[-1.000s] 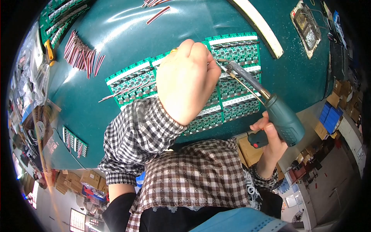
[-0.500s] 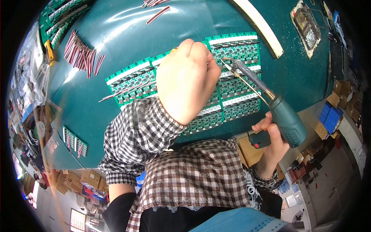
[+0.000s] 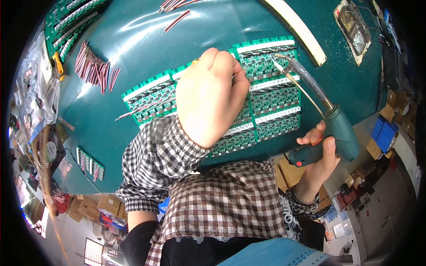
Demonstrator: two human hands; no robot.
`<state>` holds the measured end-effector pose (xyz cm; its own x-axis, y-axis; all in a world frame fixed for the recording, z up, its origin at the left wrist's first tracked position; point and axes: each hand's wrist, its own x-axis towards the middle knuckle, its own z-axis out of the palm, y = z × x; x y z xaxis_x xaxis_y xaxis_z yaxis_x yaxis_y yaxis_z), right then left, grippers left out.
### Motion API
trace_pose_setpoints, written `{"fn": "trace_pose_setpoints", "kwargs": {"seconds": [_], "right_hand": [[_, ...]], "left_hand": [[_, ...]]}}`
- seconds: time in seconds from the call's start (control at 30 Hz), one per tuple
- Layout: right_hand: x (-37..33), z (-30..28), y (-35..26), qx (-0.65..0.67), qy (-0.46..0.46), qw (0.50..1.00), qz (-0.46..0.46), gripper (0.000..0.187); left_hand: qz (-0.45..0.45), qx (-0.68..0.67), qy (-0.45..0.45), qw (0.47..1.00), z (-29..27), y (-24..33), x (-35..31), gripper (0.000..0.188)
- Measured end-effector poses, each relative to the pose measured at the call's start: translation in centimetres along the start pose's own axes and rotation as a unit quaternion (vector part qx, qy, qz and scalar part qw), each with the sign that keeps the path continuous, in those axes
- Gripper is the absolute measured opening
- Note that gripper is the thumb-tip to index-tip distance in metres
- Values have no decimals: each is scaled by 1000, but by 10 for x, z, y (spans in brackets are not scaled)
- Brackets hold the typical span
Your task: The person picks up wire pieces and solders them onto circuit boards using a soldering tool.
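Observation:
My left hand (image 3: 212, 97) is closed in a pinch over the middle of the green circuit boards (image 3: 276, 95). Thin red-and-white wires (image 3: 146, 108) run under it from the left, in line with its fingertips; the pinched end is mostly hidden. In my right hand (image 3: 326, 157) is a dark green soldering gun (image 3: 341, 133) with a bent metal tip and a thin feed tube alongside. Its tip points over the upper part of the right-hand board, apart from my left fingers. White strips and black parts line the boards in rows.
Bunched red-and-white wires (image 3: 91, 66) lie at the left, more wires (image 3: 177, 20) at the far edge. Stacked boards (image 3: 73, 22) and a yellow-handled tool (image 3: 57, 63) are far left. A pale curved strip (image 3: 299, 33) and a soldering-iron stand tray (image 3: 353, 31) lie far right.
The soldering gun has moved right and a little away, its tip drawing off from my left fingertips. My left hand has shifted slightly left and stays pinched.

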<state>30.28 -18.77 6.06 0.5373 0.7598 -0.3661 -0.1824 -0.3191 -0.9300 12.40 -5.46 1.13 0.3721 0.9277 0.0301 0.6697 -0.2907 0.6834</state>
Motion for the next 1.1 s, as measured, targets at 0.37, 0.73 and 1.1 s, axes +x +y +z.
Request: {"fn": "trace_pose_setpoints", "kwargs": {"seconds": [0.37, 0.73, 1.1], "right_hand": [[20, -23, 16, 151, -21, 988, 39, 41], [51, -80, 29, 408, -87, 909, 13, 41], [76, -95, 44, 519, -129, 844, -42, 40]], "left_hand": [[10, -41, -29, 999, -21, 3, 5, 14], [77, -91, -130, 984, -7, -1, 54, 30], [-106, -600, -209, 765, -77, 39, 19, 19]]}}
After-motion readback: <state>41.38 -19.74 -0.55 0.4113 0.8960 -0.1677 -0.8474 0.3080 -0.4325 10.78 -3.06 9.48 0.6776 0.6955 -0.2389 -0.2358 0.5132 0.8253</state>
